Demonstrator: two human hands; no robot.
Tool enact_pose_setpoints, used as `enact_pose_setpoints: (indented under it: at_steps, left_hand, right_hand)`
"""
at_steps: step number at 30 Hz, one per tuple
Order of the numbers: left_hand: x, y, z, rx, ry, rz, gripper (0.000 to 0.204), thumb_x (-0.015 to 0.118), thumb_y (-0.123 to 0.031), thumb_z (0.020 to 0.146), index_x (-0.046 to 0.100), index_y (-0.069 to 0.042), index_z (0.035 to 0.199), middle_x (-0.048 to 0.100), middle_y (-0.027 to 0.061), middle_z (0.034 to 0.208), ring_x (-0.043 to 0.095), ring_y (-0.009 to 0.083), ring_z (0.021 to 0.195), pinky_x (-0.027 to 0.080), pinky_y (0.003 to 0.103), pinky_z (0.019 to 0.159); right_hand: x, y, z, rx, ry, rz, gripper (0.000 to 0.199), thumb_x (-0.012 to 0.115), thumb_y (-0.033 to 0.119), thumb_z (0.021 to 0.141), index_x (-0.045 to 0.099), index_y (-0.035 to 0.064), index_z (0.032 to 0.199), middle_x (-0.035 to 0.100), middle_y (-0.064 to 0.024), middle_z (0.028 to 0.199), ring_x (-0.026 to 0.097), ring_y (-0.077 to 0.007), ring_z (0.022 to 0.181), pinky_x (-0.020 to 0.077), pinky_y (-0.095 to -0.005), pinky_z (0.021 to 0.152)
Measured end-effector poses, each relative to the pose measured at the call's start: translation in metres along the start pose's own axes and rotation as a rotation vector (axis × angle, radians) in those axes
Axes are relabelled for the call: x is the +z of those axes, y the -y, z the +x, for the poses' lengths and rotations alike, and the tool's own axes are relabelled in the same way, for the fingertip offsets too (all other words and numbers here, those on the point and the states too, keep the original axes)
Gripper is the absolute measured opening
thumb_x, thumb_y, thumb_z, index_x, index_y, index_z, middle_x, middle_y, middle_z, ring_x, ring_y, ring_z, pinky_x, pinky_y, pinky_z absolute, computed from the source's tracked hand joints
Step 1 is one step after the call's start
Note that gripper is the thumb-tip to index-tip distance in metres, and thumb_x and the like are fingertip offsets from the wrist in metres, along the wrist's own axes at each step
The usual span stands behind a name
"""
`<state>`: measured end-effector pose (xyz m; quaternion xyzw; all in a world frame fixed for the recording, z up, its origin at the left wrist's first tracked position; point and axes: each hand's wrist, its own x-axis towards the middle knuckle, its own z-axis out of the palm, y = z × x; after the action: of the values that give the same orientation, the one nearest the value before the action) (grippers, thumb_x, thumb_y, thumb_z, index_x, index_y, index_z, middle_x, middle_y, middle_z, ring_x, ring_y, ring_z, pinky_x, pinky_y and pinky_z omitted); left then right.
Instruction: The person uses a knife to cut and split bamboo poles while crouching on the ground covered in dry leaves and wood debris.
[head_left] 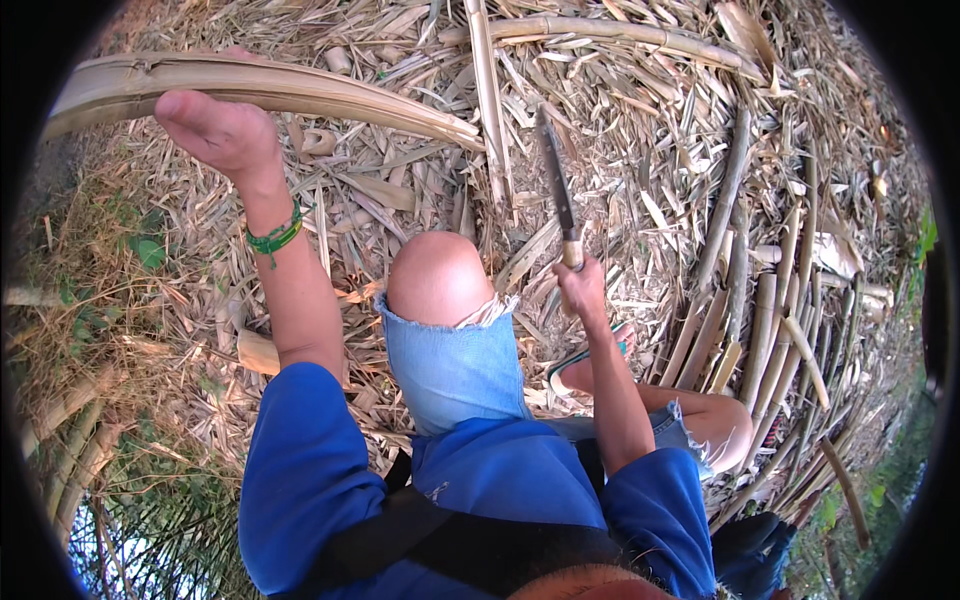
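Observation:
My left hand (222,130) grips a long split bamboo pole (300,92) from its near side at the upper left. The thumb lies in front of the pole, and most of the fingers are hidden behind it. The pole's right end meets an upright split bamboo strip (487,90); I cannot tell whether they touch. My right hand (582,287) is closed round the pale handle of a machete (558,180). Its dark blade points up and away, to the right of the strip and apart from both bamboo pieces.
Dry bamboo leaves and chips (650,150) cover the ground. A curved bamboo pole (620,32) lies at the far side. Several cut bamboo poles (765,330) are piled at the right. My bare knee (440,275) is between my arms, and my sandalled foot (590,362) lies below the right hand.

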<state>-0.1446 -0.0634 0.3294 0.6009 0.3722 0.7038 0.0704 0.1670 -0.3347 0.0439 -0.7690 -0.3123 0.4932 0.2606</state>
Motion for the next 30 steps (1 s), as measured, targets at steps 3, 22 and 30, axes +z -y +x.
enact_pose_setpoints:
  at_steps: [3, 22, 30]
  left_hand:
    - [0.006, 0.004, 0.008, -0.018, 0.013, -0.056, 0.081, 0.034, -0.076, 0.098, 0.045, 0.004, 0.112, 0.061, 0.0183, 0.085, 0.065, 0.0267, 0.07, 0.059, 0.035, 0.064]
    - [-0.083, -0.016, -0.068, -0.141, -0.155, 0.215, 0.09, 0.024, -0.077, 0.099, 0.053, 0.006, 0.116, 0.06, 0.0141, 0.087, 0.061, 0.0237, 0.074, 0.055, 0.034, 0.06]
    - [-0.043, 0.005, -0.082, -0.067, -0.099, 0.118, 0.089, 0.031, -0.077, 0.099, 0.048, 0.009, 0.119, 0.057, 0.0149, 0.086, 0.06, 0.0243, 0.074, 0.053, 0.035, 0.064]
  right_hand:
    - [-0.011, 0.007, 0.027, -0.242, -0.351, -0.272, 0.028, 0.068, 0.016, 0.08, 0.069, -0.0061, 0.097, 0.071, -0.0208, 0.072, 0.071, -0.0311, 0.064, 0.0589, -0.0449, 0.061]
    - [0.14, 0.035, 0.203, -0.39, 0.069, -0.344, 0.063, 0.065, 0.029, 0.084, 0.05, -0.0013, 0.137, 0.068, -0.0305, 0.112, 0.065, -0.0453, 0.109, 0.0511, -0.0482, 0.098]
    - [-0.007, 0.064, 0.175, -0.402, 0.208, -0.102, 0.051, 0.054, 0.021, 0.086, 0.056, 0.0038, 0.134, 0.072, -0.0139, 0.097, 0.071, -0.0276, 0.08, 0.0572, -0.0407, 0.081]
